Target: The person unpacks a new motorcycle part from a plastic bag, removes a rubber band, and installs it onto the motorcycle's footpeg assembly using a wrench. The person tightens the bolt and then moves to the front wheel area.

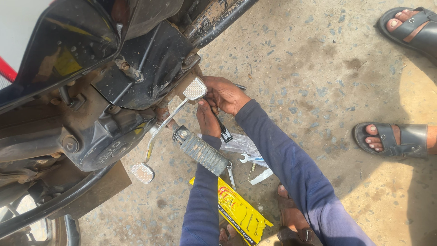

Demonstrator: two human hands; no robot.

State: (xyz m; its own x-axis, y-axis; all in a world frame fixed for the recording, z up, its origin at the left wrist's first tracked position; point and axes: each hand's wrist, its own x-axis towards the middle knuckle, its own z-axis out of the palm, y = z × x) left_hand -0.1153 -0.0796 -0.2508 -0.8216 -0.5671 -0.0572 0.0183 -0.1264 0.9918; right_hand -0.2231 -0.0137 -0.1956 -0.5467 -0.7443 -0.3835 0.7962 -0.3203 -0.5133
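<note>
Head view, looking down at a motorcycle's lower engine side over a concrete floor.

- Gear shift lever: chromed, two-ended, with one ribbed pad at its far end and another pad at its near end. Its long axis runs diagonally from near-left to far-right, pivoting beside the engine case.
- Right hand: sits just right of the far pad, fingers curled closed around a dark tool whose tip pokes out on its right side. It lies at the lever's far end.
- Left hand: directly below the far pad, fingertips touching or nearly touching the pad's underside; whether it grips anything cannot be told. A dark handle shows beside it.
- Footrest: ribbed rubber peg, lying parallel-crossed just near the left hand.
- On the floor near the forearms: a spanner, clear plastic wrap, and a yellow packet.
- Far right: another person's sandalled feet, well apart.
</note>
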